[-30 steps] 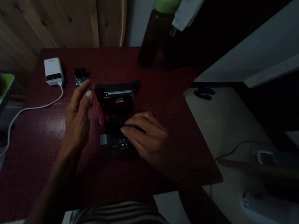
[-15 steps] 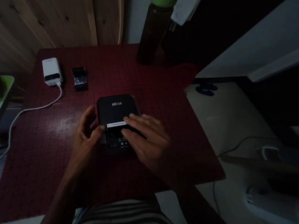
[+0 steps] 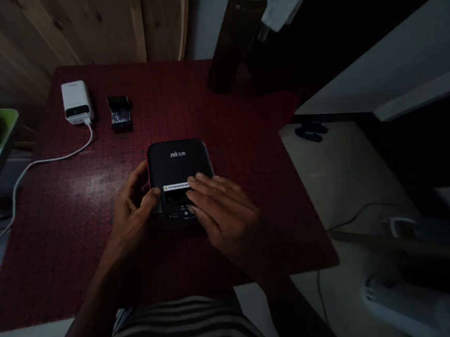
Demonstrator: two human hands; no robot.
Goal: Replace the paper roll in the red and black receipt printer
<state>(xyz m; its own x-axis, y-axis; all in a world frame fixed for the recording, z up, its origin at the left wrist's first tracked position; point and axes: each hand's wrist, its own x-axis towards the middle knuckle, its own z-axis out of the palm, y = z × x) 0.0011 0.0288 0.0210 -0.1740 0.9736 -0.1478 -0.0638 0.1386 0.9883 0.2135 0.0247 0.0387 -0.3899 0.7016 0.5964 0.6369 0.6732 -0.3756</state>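
Observation:
A black receipt printer (image 3: 178, 167) with white brand lettering and a white warning strip lies on the red table. My left hand (image 3: 132, 209) grips its left side, thumb on the top edge and fingers curled along the flank. Over the lower right of the casing lies my right hand (image 3: 223, 205), its fingers stretched out and touching the top close to the strip and the control buttons. Those fingers cover part of the buttons and the right end of the strip.
On the red table (image 3: 79, 252) stand a white power bank (image 3: 75, 100) with a white cable (image 3: 56, 159), a small dark roll-like object (image 3: 120, 114) and a tall dark bottle (image 3: 234, 38) with a green lid. Slippers (image 3: 310, 131) lie on the floor to the right.
My right fingers have shifted slightly on the printer's top, the thumb now lower near the buttons. My left hand keeps its grip. The view has tilted a little.

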